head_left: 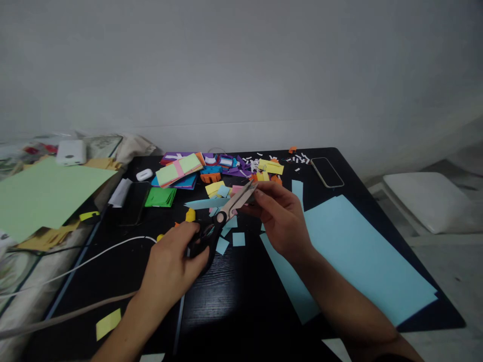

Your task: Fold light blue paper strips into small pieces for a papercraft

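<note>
My left hand [175, 259] is closed round the black handles of a pair of scissors [222, 217]. The blades point up and to the right, slightly apart, close to the fingertips of my right hand [279, 213]. Thumb and fingers of that hand pinch a light blue paper strip [207, 203], which runs leftward behind the blades; the part at the fingertips is mostly hidden. Below the blades lie small blue paper squares [238, 239]. Large light blue sheets [350, 251] lie under and beside my right forearm.
At the back are a banded stack of coloured paper [179, 170], purple and white scraps [249, 165] and yellow pieces [270, 167]. Phones lie at right [327, 172] and left [135, 203]. Green papers [161, 197], a white earbud case [144, 174] and a white cable [109, 249] are to the left.
</note>
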Motion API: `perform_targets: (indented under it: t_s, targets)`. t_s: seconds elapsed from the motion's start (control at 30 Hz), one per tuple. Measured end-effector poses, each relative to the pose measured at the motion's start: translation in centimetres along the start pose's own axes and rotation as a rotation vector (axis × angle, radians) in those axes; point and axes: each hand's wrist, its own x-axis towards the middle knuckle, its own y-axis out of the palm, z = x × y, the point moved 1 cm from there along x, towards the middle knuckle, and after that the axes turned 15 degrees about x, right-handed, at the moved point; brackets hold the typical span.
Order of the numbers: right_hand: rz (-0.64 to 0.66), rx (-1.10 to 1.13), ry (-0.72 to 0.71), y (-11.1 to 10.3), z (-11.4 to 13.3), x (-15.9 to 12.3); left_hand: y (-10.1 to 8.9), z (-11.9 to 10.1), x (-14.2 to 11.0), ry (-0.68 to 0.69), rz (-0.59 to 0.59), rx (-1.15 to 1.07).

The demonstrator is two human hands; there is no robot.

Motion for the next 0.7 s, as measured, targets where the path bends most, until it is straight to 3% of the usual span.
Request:
perform_targets:
  t_s: [0.7]
  targets:
    - [-0.027,-0.021,-0.020,0.09,-0.14,-0.08,0.22,0.16,-0.05,-0.006,-0.013,0.020]
